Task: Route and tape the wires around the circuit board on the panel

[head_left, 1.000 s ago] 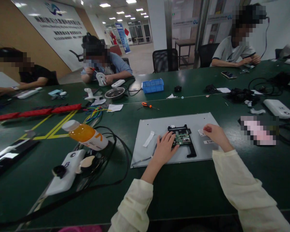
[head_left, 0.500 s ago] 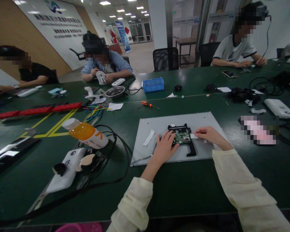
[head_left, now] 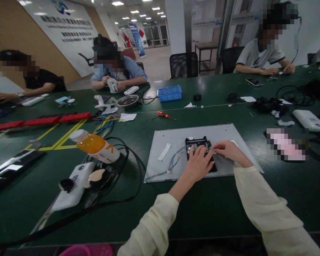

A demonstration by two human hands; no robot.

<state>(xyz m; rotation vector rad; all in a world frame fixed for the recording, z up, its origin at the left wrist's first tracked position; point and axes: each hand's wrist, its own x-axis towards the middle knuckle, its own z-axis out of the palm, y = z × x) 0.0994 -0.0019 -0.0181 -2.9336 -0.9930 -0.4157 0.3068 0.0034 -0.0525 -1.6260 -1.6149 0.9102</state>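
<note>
A light grey flat panel (head_left: 172, 134) lies on the green table. On it sits a black plastic frame (head_left: 198, 141) around a circuit board that is mostly covered by my left hand (head_left: 198, 164). The fingers of that hand are spread over the board and the frame. Pinched together at the board's right edge are the fingers of my right hand (head_left: 229, 150); what they hold, if anything, is hidden. A thin grey cable (head_left: 173, 160) curves over the panel, left of the board. Further left, a white strip (head_left: 164, 152) is on the panel.
A screwdriver (head_left: 162, 114) and a blue basket (head_left: 169, 93) are beyond the panel. To the left stand a juice bottle (head_left: 94, 146) and a white device (head_left: 74, 186) among black cords. A pink-and-black item (head_left: 286, 143) is at right. Several people sit around the table.
My left hand has slid right across the board, uncovering the grey cable. My right fingers have shifted slightly left; the white piece seen at them before is now hidden.
</note>
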